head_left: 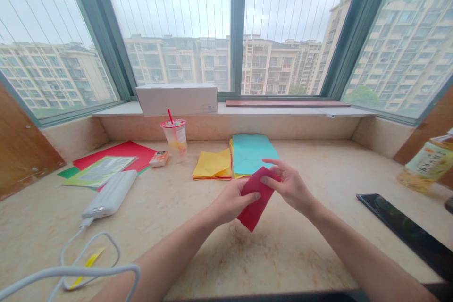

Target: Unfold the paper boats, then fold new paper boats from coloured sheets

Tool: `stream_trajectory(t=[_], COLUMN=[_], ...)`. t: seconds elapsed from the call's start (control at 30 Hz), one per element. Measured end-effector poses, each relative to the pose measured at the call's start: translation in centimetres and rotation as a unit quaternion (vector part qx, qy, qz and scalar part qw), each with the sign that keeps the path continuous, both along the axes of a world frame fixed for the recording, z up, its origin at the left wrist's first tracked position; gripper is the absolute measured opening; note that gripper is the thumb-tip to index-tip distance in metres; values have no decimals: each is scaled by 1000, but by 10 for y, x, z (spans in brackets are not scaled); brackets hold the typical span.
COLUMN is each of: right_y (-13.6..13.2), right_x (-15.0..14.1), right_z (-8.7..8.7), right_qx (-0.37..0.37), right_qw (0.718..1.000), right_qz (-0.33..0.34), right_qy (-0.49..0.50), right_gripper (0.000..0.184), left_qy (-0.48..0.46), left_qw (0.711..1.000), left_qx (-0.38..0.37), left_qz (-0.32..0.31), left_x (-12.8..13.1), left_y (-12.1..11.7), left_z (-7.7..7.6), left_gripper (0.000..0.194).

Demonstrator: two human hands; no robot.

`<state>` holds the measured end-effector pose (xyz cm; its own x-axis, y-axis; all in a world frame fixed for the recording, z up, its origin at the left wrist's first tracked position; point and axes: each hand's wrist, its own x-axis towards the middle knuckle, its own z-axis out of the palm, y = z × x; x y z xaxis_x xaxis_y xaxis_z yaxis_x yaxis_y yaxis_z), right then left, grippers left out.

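Red paper (255, 198): folded strip, held tilted above the table (283, 255), lower end pointing toward the person, upper end just beside the teal stack.

Left hand (233, 202): at the left side of the strip. Fingers (249, 199) together and clamped across the strip's upper left face.

Right hand (290, 186): at the upper right end of the strip. Thumb and fingers (269, 180) clamped on that end; the remaining fingers are slightly spread.

Paper stacks: teal stack (250, 153) directly ahead of the hands, with yellow edges showing beneath it. Folded yellow paper (212, 165) lies just left of the teal stack, over a few red-edged sheets.

Left table area: red sheet (116, 153) lies flat, with green sheet (69, 172) beneath its left edge and a printed booklet (99, 171) on top. White power bank (109, 193) lies just in front of the booklet, joined to white cable (71, 271), which loops toward the near edge.

Rear table area: plastic cup (174, 137) stands upright with red straw (170, 115), near orange packet (159, 158).

Right table area: black device (399, 226) lies flat near the edge. Bottle (430, 163) with a green label lies on its side at the frame edge.

Window sill: white box (177, 99) and brown board (286, 103) rest on sill (276, 109).
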<state>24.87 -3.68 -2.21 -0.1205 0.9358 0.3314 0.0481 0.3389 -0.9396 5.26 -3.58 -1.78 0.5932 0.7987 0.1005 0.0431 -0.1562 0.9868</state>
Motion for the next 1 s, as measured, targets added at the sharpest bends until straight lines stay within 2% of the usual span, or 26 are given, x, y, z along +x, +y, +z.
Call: stream_trajectory(t=[0.1,0.23,0.4,0.53,0.63,0.83,1.0], right_y=[0,1,1,-1,-5,-10,-8], right_x=[-2,-6,-12,-13,-12,-6,-4], right_z=[4,1,-10,-13,-10,-4,-7], right_qx=[-32,-45,-4,34,50,169,172], right_qw=[998,997,999,998,997,971,962], right_qz=[19,46,25,39,57,64,85], right_qy=[48,33,29,20,-15,-155,-192], right_gripper=[57,35,32,28,28,29,36], left_qy=[-52,-67,-49,-68,-70,-82,-111], left_qw=[997,995,992,988,987,987,984], left_qx=[-36,-60,-107,-133,-138,-129,-128], left_qz=[41,51,34,41,38,55,50], left_x=[3,4,5,5,5,4,4], left_y=[0,-1,-2,-2,-1,-1,-4], left_z=[-1,-3,-8,-7,-4,0,3], left_gripper=[28,32,30,37,43,41,35])
